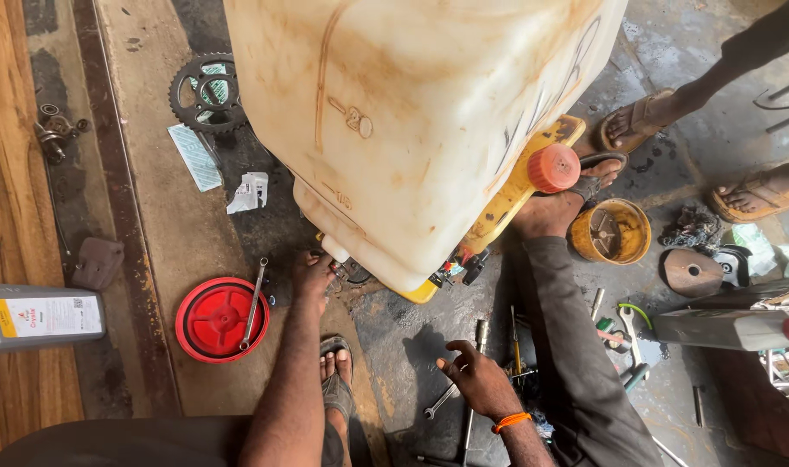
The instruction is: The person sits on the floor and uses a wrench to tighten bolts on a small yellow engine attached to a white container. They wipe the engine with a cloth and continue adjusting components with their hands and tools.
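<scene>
A big, stained white plastic tank (412,121) on a yellow base (515,195), with a red screw cap (553,168), stands tilted on the concrete floor in front of me. My left hand (311,278) reaches to the tank's lower edge, fingers curled on a small fitting (341,270) there. My right hand (474,379), an orange band on its wrist, hovers with fingers spread over a spanner (442,401) and other tools on the floor, holding nothing. My sandalled left foot (335,374) rests between my arms. A leg in grey trousers (571,346) runs up to the yellow base.
A red round lid (206,333) with a spanner across it lies at left. Behind it is a chain sprocket (206,91). A grey oil bottle (40,316) rests on wooden boards. A yellow tin (610,232), loose tools and another person's sandalled feet (638,121) fill the right.
</scene>
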